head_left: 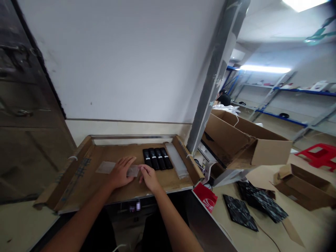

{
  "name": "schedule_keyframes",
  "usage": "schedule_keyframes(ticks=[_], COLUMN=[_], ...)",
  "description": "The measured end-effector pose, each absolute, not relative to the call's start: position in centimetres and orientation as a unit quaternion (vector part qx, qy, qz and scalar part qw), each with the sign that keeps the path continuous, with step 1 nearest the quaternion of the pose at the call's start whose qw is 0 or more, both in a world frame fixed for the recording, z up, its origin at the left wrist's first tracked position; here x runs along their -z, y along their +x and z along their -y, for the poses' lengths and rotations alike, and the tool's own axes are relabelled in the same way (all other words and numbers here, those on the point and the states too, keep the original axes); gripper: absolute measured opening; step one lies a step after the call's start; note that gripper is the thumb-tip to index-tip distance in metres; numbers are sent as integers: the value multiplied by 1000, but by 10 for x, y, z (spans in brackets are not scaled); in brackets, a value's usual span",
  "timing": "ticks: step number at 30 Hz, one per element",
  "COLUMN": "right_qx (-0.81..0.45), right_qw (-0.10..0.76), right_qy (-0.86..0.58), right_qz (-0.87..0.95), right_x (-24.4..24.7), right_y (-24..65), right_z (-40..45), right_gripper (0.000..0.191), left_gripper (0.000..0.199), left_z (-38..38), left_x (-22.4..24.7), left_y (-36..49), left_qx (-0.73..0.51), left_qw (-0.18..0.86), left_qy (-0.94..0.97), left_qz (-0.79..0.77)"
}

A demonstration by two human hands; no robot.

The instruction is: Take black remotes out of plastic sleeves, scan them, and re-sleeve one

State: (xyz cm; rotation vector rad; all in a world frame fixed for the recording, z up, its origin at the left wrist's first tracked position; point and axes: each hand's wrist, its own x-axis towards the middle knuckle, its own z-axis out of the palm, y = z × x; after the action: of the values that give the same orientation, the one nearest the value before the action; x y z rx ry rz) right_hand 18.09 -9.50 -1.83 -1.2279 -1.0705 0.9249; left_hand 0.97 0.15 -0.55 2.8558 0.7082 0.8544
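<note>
Left hand (122, 173) over sleeve (105, 167), right (149, 178) at end

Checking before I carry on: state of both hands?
Left hand: open, palm down on the flat, clear plastic sleeve.
Right hand: fingers curled at its right end; whether gripping, can't tell.

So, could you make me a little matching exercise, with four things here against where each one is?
1. Left hand
2. Right hand
3. Four black items
4. Red stool

A. Side by side on the cardboard
B. At the picture's right edge, beyond the worktop
C. Over the middle of the clear plastic strip
D. Fingertips at the clear plastic strip's right end

Right pairs: 1-C, 2-D, 3-A, 4-B
</note>
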Motion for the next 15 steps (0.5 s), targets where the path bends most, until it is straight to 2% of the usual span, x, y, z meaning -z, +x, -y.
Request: schedule_keyframes(ticks=[4, 7, 9, 11, 13, 15], right_qx=[-334, -183, -49, 51, 84, 85], right_qw=[604, 583, 531, 454, 377, 326], right_qy=[-572, -662, -707, -729, -751, -776], right_qz=[444, 434, 464, 510, 535, 533], right_x=[16, 15, 15, 14, 14, 13], right_y=[184, 183, 178, 172, 167, 165], right_z=[99, 104, 107, 106, 102, 96], right_gripper=[37, 30, 27, 36, 45, 44], left_gripper=[61, 51, 44, 36, 29, 26], left_z=[-12, -19, -21, -21, -21, -20], left_x=[14, 18, 18, 17, 16, 14], left_y=[25, 27, 25, 23, 22, 21], left_qx=[-259, -285, -303, -305, -292, -275], left_qw=[68, 79, 74, 61, 55, 61], left_qy=[927, 888, 861, 851, 854, 859], left_qz=[-262, -351, -401, -422, -427, -429])
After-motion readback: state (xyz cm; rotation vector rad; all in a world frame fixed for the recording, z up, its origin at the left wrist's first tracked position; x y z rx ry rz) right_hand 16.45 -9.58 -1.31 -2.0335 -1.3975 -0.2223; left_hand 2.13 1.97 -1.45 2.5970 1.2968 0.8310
